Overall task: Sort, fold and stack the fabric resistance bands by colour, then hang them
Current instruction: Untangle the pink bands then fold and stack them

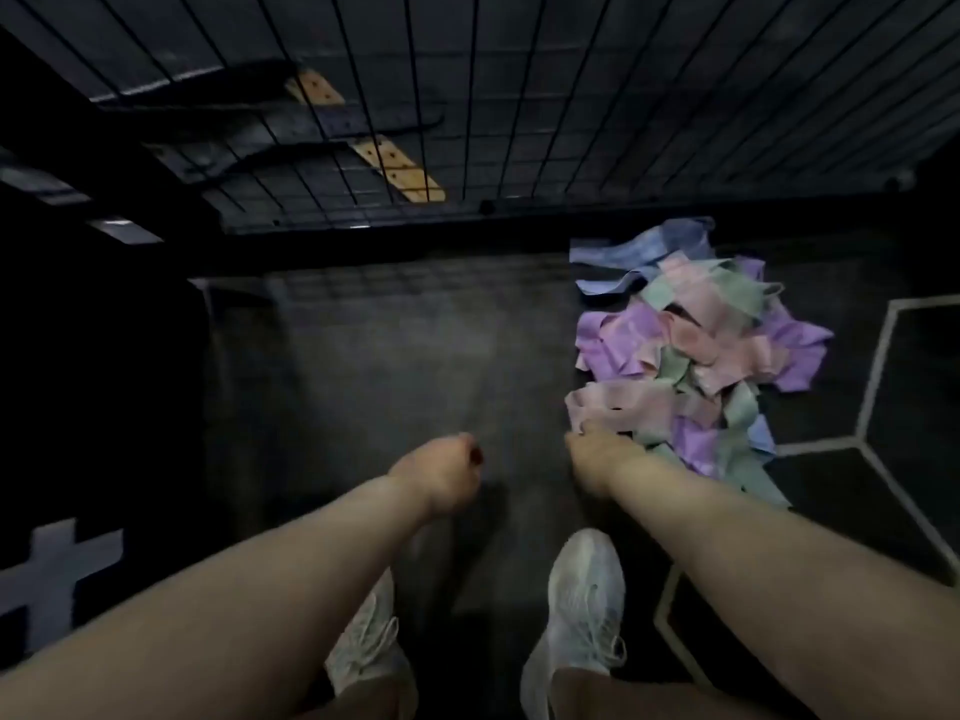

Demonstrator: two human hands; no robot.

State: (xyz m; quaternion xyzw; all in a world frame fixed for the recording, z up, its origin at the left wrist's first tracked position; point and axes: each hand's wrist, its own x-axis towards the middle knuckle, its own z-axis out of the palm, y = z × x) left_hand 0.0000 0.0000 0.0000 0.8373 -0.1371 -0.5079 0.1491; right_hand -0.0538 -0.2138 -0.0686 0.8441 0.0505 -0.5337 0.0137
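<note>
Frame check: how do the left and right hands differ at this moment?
The left hand is over bare floor; the right hand is at the near edge of the band pile. The left hand holds nothing, its fingers curled in; the right hand seems to pinch a pink band, though blur hides the exact grip. Both reach forward and down from bare arms.

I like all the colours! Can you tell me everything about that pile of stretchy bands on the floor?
The pile of bands is a loose, unsorted heap of soft, flat fabric strips in purple, pink, mint green and blue, crumpled and overlapping. It lies on the dark floor near the foot of the black wire grid. The right hand touches the pink band at its near edge; blur hides any grip.
</note>
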